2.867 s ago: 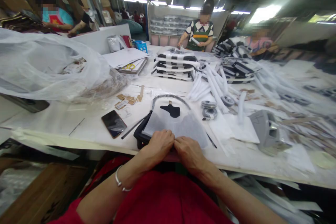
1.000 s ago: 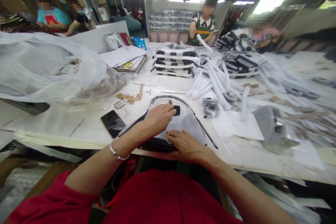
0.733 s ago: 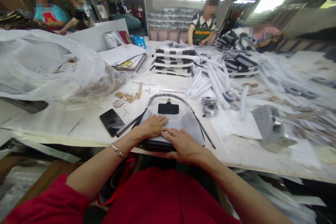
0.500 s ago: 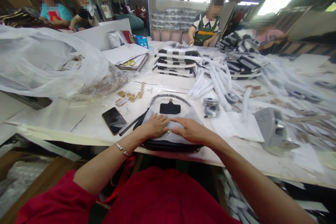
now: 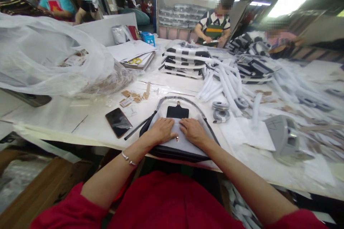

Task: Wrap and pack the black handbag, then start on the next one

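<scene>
A black handbag (image 5: 185, 154) lies at the table's front edge, with a pale grey sheet (image 5: 185, 143) over its face. Its black flap (image 5: 177, 111) with a gold clasp points away from me, and a wrapped strap (image 5: 161, 102) arcs behind it. My left hand (image 5: 163, 130) rests flat on the sheet, fingers stretched out. Beside it my right hand (image 5: 194, 131) presses on the same sheet, fingers extended and slightly bent. Between the two hands a small gold fitting (image 5: 177, 138) shows. Neither hand grasps anything that I can see.
A phone (image 5: 118, 122) lies left of the bag, with brown tags (image 5: 134, 97) behind it. A grey tape dispenser (image 5: 282, 136) and coiled straps (image 5: 220, 111) are on the right. Stacked bags (image 5: 185, 62) stand farther back, near a co-worker (image 5: 215, 25).
My right hand has come down flat onto the sheet, its fingers no longer pointing at my left hand. The co-worker across the table now holds a thin white piece.
</scene>
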A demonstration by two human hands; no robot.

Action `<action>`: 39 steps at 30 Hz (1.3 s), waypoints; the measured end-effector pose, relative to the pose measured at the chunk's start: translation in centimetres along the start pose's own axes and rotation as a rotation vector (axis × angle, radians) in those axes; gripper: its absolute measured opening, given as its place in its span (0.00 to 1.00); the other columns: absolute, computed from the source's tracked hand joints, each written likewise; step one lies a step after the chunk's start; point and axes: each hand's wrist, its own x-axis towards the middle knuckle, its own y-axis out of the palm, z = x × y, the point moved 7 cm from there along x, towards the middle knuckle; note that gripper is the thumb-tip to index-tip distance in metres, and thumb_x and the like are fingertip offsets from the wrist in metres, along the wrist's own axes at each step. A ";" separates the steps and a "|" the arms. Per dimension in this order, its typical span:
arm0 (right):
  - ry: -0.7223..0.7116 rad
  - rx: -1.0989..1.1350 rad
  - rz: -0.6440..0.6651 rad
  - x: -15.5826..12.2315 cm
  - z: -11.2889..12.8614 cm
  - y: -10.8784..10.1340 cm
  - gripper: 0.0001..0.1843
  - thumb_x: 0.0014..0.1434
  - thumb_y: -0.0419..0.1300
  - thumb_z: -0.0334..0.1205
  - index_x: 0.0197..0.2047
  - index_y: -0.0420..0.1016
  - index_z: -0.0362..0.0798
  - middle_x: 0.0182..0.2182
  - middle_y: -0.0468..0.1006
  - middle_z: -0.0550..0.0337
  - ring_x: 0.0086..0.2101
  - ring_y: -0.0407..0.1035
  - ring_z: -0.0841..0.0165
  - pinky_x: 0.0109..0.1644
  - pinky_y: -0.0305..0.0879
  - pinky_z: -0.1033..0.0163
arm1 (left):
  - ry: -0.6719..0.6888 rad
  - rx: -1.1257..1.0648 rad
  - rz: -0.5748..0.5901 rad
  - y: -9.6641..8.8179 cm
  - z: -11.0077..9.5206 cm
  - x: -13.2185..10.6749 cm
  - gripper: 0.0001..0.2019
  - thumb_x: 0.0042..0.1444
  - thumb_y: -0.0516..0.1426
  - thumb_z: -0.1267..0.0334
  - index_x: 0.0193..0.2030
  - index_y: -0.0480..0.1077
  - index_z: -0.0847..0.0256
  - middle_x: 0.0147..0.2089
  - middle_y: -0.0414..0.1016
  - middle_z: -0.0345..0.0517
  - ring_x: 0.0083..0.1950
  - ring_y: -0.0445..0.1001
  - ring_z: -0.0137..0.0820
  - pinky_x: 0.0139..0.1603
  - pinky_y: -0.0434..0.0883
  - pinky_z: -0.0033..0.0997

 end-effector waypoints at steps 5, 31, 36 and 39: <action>0.014 -0.103 -0.068 0.3 0.1 -0.7 0.18 0.68 0.54 0.47 0.52 0.74 0.44 0.49 0.78 0.49 0.52 0.67 0.59 0.62 0.53 0.54 | -0.031 0.022 -0.083 0.0 0.7 0.0 0.29 0.61 0.53 0.42 0.59 0.65 0.64 0.62 0.68 0.59 0.64 0.64 0.47 0.67 0.55 0.45; 0.240 -0.161 0.114 2.8 -2.8 0.2 0.35 0.71 0.35 0.56 0.45 0.79 0.45 0.41 0.83 0.46 0.43 0.76 0.58 0.50 0.62 0.55 | -0.181 -0.006 -0.080 -1.1 2.7 1.6 0.33 0.54 0.50 0.30 0.44 0.71 0.61 0.47 0.78 0.58 0.52 0.72 0.50 0.57 0.60 0.48; 0.324 -0.191 0.058 3.0 -3.2 0.7 0.32 0.71 0.39 0.54 0.43 0.78 0.40 0.39 0.81 0.39 0.43 0.76 0.54 0.51 0.62 0.51 | -0.186 -0.009 -0.085 -0.5 3.0 2.0 0.35 0.53 0.49 0.29 0.44 0.72 0.62 0.47 0.78 0.60 0.52 0.72 0.51 0.57 0.60 0.49; 0.409 -0.145 -0.075 3.0 -3.8 0.3 0.27 0.68 0.47 0.56 0.50 0.73 0.41 0.44 0.80 0.41 0.45 0.75 0.53 0.50 0.63 0.51 | -0.183 -0.004 -0.109 -0.4 2.9 2.0 0.36 0.53 0.49 0.29 0.45 0.71 0.63 0.46 0.78 0.61 0.52 0.72 0.52 0.58 0.59 0.50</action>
